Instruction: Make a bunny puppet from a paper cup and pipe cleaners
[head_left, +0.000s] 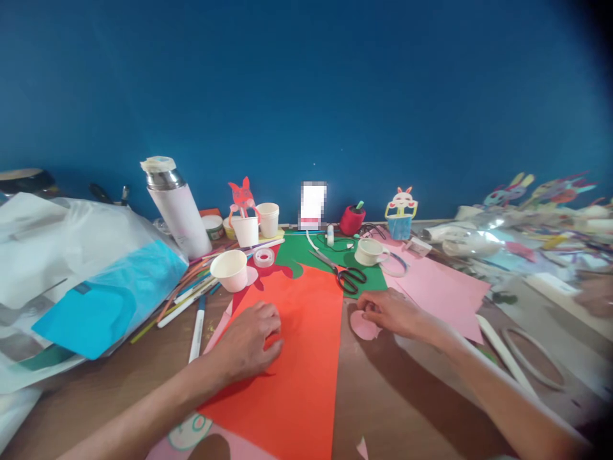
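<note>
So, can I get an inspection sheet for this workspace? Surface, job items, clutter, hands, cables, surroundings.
Surface: brown table, largely covered with paper and craft supplies.
Job items: orange paper sheet lies under the left hand; pink paper disc is to its right; black-handled scissors lie at the sheet's far right corner.
Clutter: white paper cup, tape roll and white flask at left; heap at far right, too blurred to itemize.
Hands: left rests on the orange sheet; right hand is at the pink disc, grip unclear.
Cables: dark cord near the red container.
Surroundings: blue wall behind.
</note>
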Demonstrator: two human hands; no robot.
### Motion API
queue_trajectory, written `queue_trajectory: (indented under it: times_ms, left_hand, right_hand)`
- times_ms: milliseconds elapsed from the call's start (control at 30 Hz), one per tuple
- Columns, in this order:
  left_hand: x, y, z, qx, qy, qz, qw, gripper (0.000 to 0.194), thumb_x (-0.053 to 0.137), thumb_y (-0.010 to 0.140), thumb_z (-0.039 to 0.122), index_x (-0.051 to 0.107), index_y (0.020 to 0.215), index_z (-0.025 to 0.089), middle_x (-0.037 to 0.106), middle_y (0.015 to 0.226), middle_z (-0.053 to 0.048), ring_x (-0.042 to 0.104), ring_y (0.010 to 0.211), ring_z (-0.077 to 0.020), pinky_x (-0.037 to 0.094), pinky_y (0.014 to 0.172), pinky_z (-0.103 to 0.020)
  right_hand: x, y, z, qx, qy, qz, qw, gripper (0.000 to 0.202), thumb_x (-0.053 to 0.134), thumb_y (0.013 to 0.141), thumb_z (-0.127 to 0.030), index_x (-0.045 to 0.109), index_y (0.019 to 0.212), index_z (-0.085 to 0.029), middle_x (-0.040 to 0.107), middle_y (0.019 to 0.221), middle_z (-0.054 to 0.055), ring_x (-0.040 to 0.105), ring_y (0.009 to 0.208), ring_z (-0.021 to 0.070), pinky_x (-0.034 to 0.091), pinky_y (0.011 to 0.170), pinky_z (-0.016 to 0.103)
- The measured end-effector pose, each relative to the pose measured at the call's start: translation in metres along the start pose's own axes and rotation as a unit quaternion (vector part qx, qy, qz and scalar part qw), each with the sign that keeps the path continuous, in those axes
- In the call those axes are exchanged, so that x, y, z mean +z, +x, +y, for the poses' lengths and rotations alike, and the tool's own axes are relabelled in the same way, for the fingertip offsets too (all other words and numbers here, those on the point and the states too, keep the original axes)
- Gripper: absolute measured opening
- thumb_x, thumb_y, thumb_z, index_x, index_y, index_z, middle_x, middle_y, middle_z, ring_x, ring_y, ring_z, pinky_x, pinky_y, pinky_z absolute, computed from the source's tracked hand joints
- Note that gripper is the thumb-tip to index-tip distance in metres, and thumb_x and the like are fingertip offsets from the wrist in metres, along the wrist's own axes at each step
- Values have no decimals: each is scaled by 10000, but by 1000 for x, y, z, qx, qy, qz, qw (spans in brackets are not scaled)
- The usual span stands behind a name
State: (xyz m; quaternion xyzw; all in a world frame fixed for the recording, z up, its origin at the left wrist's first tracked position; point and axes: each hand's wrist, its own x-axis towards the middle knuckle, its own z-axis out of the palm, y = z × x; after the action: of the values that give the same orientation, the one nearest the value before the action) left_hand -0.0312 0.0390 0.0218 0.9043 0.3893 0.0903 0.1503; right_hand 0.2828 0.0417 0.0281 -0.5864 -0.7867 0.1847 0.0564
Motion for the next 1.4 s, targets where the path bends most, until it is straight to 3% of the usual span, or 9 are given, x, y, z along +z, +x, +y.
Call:
queue_trajectory:
  times_ms: [133,233,333,467,567,867,1133,1400]
  left_hand:
    - [3,0,-3,-3,-9,7,1000,95,440,772,219,509,719,180,506,811,-26,460,770,-164,371,683,-301]
    - [4,-3,-3,-3,-12,10,1000,96,447,777,211,531,820,192,517,845,-32,471,797,-175,381,705,-313]
    - [4,-10,-2,8,-7,27,1000,135,432,789,185,548,857,202,520,879,-40,476,822,-179,385,735,-324]
    - [7,-22,-3,24,1,75,997,154,424,805,183,569,852,205,522,915,-52,472,851,-186,389,753,-329]
    - [9,-25,-5,35,4,88,995,174,406,825,198,579,813,198,524,921,-55,469,849,-183,391,744,-325]
    - [11,-17,0,66,34,75,994,222,397,839,199,546,1002,206,518,1014,-72,457,916,-201,396,774,-352]
    - [16,-15,4,108,108,38,988,173,391,846,222,555,867,170,536,950,-62,441,904,-208,382,773,-369]
    - [11,-18,1,102,42,74,991,194,385,849,203,577,839,180,567,858,-49,477,839,-172,395,737,-321]
  right_hand:
    - [-6,8,-14,-38,32,26,998,123,480,749,-200,597,726,-226,633,697,-26,555,627,140,337,555,230]
    - [-3,17,-46,-92,71,170,979,114,459,794,-197,560,742,-205,615,737,-3,542,694,143,354,625,249]
    - [13,20,-80,-172,44,315,932,102,457,824,-184,557,804,-190,605,800,32,521,783,157,322,741,303]
    - [43,12,-100,-349,-70,259,898,152,483,815,-133,562,905,-227,617,890,8,506,796,131,275,750,322]
    - [57,7,-95,-392,-105,202,891,118,460,823,-133,556,840,-198,622,869,1,499,762,118,272,730,323]
    - [66,13,-85,-371,-84,146,913,104,462,797,-160,559,831,-176,619,898,29,496,801,149,283,736,340]
    - [61,11,-84,-378,-44,95,920,296,454,833,-412,543,1012,-194,592,1016,62,484,930,189,265,833,386]
    - [62,13,-85,-376,-37,90,921,292,455,833,-425,561,976,-193,600,992,56,498,915,173,272,862,382]
